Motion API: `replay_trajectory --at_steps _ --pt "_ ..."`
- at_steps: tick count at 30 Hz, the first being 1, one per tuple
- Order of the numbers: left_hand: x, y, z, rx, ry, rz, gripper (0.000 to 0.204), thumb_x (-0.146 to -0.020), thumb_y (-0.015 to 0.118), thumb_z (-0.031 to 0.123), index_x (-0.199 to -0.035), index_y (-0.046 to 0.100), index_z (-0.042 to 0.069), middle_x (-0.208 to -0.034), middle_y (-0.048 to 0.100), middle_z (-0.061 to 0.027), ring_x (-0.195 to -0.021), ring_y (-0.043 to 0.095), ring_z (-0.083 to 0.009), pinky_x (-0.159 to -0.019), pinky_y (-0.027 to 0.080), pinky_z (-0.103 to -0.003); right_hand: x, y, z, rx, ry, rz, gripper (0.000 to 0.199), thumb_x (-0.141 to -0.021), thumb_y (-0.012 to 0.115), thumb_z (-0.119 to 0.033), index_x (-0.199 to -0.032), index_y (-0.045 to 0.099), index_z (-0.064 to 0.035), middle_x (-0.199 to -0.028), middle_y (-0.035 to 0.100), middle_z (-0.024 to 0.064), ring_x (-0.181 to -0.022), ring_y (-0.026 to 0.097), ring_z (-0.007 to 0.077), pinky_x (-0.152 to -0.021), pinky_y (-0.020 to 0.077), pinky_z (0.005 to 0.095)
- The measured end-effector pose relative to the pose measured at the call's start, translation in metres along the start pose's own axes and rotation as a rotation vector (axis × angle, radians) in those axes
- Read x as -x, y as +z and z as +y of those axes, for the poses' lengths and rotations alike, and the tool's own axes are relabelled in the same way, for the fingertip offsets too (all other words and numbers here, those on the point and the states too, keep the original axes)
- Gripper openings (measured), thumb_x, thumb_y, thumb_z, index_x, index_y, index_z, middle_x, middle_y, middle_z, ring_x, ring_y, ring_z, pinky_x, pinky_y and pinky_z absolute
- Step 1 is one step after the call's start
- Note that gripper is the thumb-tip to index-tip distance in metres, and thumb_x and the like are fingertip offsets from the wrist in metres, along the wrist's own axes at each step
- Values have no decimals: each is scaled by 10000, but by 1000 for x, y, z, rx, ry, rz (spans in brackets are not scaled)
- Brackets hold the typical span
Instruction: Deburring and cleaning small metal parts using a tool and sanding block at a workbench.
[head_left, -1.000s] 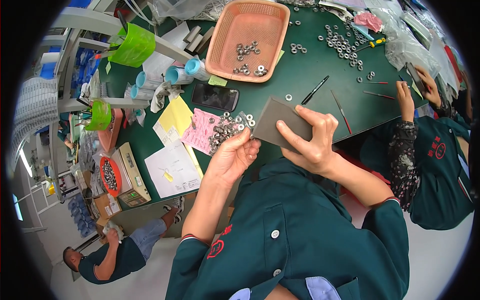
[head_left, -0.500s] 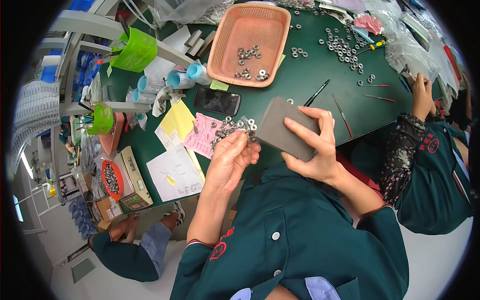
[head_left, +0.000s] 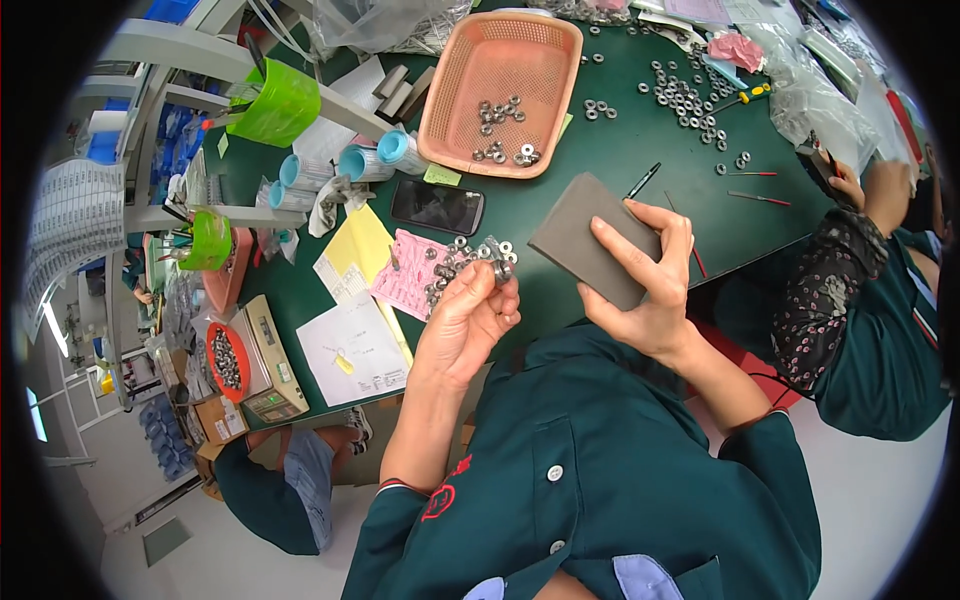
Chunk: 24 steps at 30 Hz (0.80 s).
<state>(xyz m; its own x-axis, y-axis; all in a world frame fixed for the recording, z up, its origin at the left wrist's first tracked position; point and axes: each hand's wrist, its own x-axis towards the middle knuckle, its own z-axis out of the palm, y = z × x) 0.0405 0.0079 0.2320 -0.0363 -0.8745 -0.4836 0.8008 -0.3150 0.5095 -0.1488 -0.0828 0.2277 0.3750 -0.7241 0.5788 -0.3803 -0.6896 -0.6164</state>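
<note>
My left hand (head_left: 458,325) is closed, thumb and index finger pinching a small metal ring (head_left: 503,271), partly hidden by the fingertips. A flat grey rectangular block (head_left: 572,238) is gripped in my right hand (head_left: 655,280), fingers spread over its top and thumb at its near edge. A gap separates block and ring. Just beyond my left fingertips, several loose metal rings (head_left: 461,254) lie beside and on a crumpled pink sheet (head_left: 403,278). Behind them is a black phone (head_left: 437,207). A pen (head_left: 644,180) lies past the block.
A pink plastic basket (head_left: 433,122) with several rings stands at the back. More rings (head_left: 683,105) are scattered toward the far right, near a yellow-handled screwdriver (head_left: 742,96). Papers (head_left: 350,345) and a scale (head_left: 262,345) lie left. A co-worker's patterned sleeve (head_left: 815,320) is at the right.
My right hand has drawn the grey block slightly right, away from my left hand, and turned it. My left hand stays almost in place. The co-worker's arm at right has shifted rightward.
</note>
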Motion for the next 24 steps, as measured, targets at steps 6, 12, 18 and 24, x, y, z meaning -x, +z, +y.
replay_trajectory --at_steps 6,12,18,24 --pt "-5 2 -6 112 35 3 180 -861 550 226 -951 527 71 -804 538 -32 -709 497 -114 -655 437 -251 9 2 -15 -53 34 17 572 -470 708 -152 -1036 624 -127 -1037 482 179 -865 461 275 -727 323 339" --pt "-11 10 -12 81 157 25 197 -849 567 156 -1011 533 49 -874 562 -50 -768 522 -122 -720 439 -247 12 6 -17 37 -25 34 558 -472 707 -159 -1025 629 -137 -1039 486 182 -858 468 267 -731 320 343" --pt "2 17 -8 -163 327 29 231 -837 558 60 -1058 520 7 -958 581 -116 -804 543 -146 -764 441 -257 15 2 4 96 99 -43 540 -497 688 -173 -1029 617 -110 -1050 474 168 -917 454 284 -770 324 379" --pt "44 102 37 -239 265 -1013 300 -756 621 -27 -1035 524 -79 -979 534 -315 -831 597 -320 -686 516 -350 48 39 41 90 163 -374 504 -551 689 -199 -1034 596 -87 -1057 464 161 -960 443 289 -813 330 389"
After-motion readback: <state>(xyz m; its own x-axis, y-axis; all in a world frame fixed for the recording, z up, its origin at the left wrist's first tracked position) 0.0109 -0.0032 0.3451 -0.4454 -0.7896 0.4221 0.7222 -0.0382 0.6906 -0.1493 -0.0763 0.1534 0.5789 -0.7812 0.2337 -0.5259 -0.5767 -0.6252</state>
